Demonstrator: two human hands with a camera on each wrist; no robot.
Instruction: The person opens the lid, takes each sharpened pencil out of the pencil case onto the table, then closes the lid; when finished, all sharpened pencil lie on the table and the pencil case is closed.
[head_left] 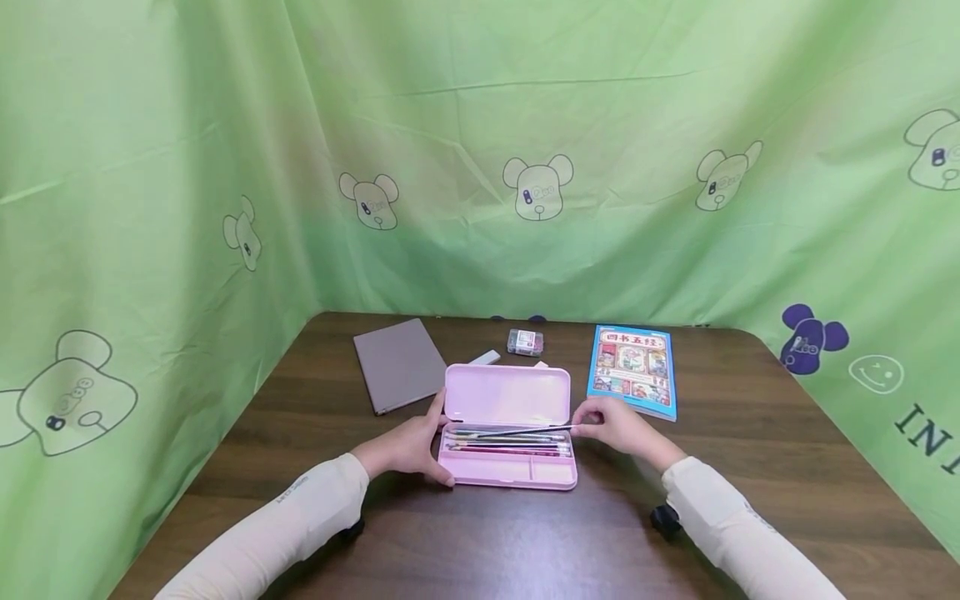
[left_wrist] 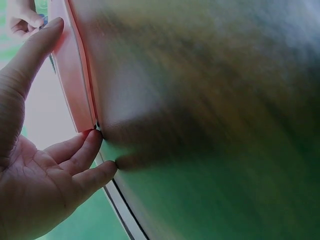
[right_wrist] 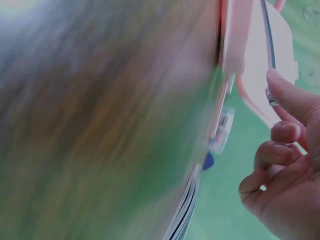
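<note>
A pink pencil case (head_left: 486,468) lies with its lid (head_left: 507,395) raised, and several pencils (head_left: 510,447) fill its rear compartment. My left hand (head_left: 408,442) spans the left end of the case, thumb at the near corner and fingers towards the hinge side. In the left wrist view the thumb (left_wrist: 37,47) overlaps the case's side and the fingertips are right at its far corner. Between thumb and forefinger my right hand (head_left: 611,427) pinches the end of a dark pencil (right_wrist: 270,40), which slants across above the others. The right hand's other fingers are curled.
Behind the case on the brown table (head_left: 510,542) lie a grey notebook (head_left: 400,365), a whitish block (head_left: 486,358) and a small clear box (head_left: 526,342). A blue-edged picture book (head_left: 632,371) lies to the right. Green printed cloth (head_left: 450,108) hangs around the table.
</note>
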